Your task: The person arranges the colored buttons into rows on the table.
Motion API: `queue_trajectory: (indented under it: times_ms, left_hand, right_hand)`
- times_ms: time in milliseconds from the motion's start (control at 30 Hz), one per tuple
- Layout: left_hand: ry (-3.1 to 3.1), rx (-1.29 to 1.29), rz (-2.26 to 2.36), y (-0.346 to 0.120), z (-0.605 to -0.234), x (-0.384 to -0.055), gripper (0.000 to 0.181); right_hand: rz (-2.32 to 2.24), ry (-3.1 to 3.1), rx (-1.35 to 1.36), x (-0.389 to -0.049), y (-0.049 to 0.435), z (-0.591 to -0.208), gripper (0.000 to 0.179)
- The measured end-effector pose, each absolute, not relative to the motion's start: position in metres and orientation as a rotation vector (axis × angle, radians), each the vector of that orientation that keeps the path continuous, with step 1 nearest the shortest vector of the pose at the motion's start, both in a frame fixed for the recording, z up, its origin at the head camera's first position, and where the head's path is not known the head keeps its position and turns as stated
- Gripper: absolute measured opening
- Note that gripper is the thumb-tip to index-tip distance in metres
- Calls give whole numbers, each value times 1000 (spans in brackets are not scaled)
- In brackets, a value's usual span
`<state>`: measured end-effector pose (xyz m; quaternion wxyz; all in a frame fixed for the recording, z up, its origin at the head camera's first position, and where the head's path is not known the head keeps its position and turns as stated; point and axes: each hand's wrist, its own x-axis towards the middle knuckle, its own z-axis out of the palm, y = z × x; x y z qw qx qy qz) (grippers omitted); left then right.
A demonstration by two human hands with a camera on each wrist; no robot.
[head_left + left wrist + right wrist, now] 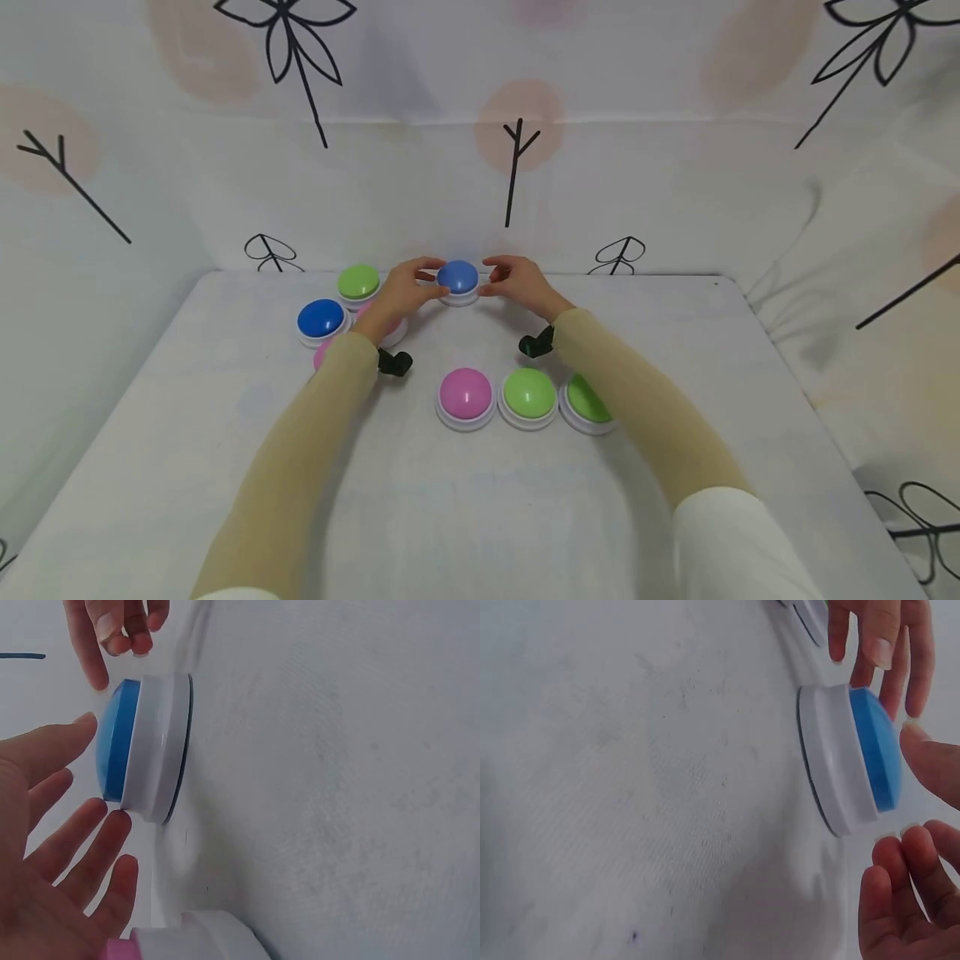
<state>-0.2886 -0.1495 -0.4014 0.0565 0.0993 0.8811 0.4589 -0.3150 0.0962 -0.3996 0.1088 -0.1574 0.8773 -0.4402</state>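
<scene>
A blue dome push button (pixel 457 279) with a white base sits on the white table (pixel 420 517), close to its back edge. My left hand (pixel 408 292) is at its left side, fingers spread and loosely bent; in the left wrist view the fingertips (pixel 118 819) come right up to the button's rim, and whether they touch is hard to tell. On the other side is my right hand (pixel 519 283), thumb and fingers apart around the button's edge. The right wrist view shows a small gap between the right fingertips (pixel 885 844) and the white base. Neither hand grips the button.
Left of the left hand stand a green button (pixel 358 282), a darker blue one (pixel 321 318) and pink ones partly hidden by the arm. In front are a pink button (pixel 466 393) and two green ones (pixel 529 393), the rightmost partly covered by the right sleeve. A patterned cloth (pixel 420 192) hangs behind.
</scene>
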Motion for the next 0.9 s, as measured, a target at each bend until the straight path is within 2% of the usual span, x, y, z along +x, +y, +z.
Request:
queue_trajectory:
  times_ms: [267,900]
  left_hand:
    - [2645,262,1348,-154,-402,-298,61]
    - [2665,335,1326,-157,-408,-300,57]
  right_hand:
    - [-1262,2549,-430,-328,82,-410,65]
    - [-1314,2569,-455,-327,70,-418,68]
